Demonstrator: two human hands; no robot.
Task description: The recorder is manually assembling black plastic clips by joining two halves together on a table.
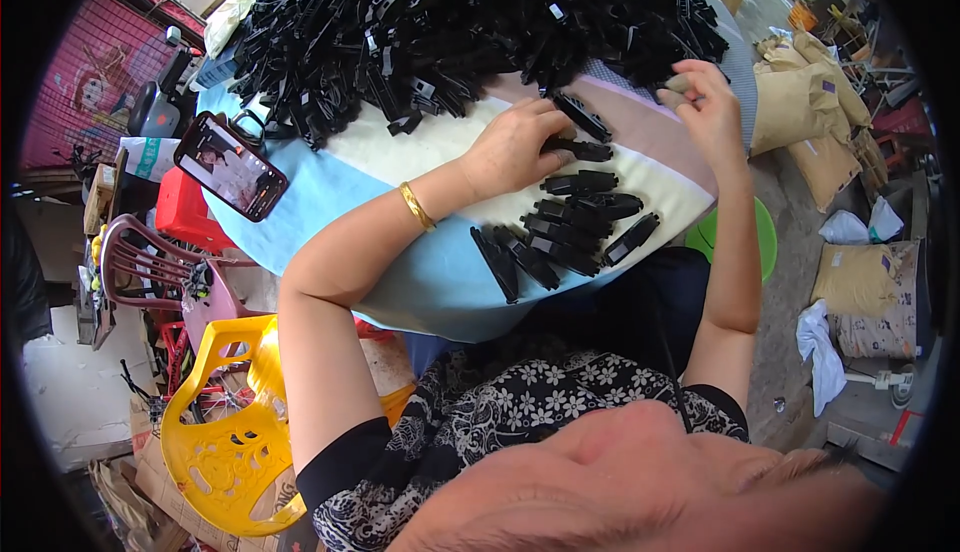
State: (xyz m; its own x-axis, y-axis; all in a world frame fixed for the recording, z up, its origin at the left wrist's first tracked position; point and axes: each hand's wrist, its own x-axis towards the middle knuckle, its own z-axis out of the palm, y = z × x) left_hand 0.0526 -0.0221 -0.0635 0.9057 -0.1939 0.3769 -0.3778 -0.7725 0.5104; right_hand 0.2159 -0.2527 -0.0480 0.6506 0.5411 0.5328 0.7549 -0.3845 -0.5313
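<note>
My left hand [515, 147] is closed over the cloth-covered table, its thumb and fingers on the end of a small black plastic piece [588, 151]. Another long black piece [583, 117] lies just beyond those fingers. Nearer to me, several similar black pieces [568, 220] lie loosely grouped on the cloth. My right hand [708, 102] is raised at the right edge of the pile, fingers loosely curled and apart, with nothing visible in them. Greyish coverings show on some of its fingertips. A large heap of black plastic parts [470, 27] fills the far side of the table.
A phone [232, 167] showing a picture rests at the table's left edge. Left of me stand a yellow plastic chair [235, 442] and a dark pink chair [150, 257]. A green basin [762, 237] sits below the table's right side, with brown sacks [800, 107] beyond.
</note>
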